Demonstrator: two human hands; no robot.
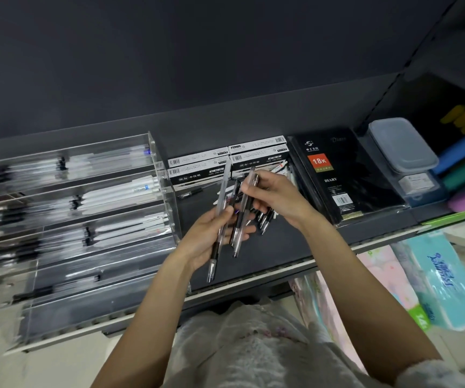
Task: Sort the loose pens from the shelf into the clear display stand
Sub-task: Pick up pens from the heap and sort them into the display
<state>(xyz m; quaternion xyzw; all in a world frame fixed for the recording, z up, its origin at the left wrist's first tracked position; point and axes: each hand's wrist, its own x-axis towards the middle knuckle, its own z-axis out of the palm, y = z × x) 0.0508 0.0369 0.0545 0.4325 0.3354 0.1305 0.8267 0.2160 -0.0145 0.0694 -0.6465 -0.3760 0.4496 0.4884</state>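
A small bundle of slim clear-barrelled gel pens with black grips (pixel 220 219) is held in the left hand (pixel 211 239), fingers curled round the barrels near mid-length, tips pointing down toward the shelf edge. One further clear pen (pixel 249 191) is pinched by the right hand (pixel 279 200) near its upper end and is laid against the bundle. The exact count in the left hand cannot be established — the barrels overlap and are blurred.

A remaining heap of loose black-and-white pens (pixel 265 217) is seen on the dark grey shelf (pixel 281 247), partly hidden beneath the right hand, in front of stacked black-and-white pen boxes (pixel 200 169). One stray black pen (pixel 190 194) lies apart, just beside the stand. The tiered clear acrylic display stand (pixel 85 214) is placed to the left, its trays already part-filled with pens lying lengthwise.

A black shrink-wrapped diary (pixel 338 175) lies to the right of the heap.

Handling is judged as follows: the pens are light, stiff and smooth, and are likely to slide past one another when bundled. Hold is best taken at the rubbery black grip section or mid-barrel — not at the narrow tip — with barrels kept parallel.
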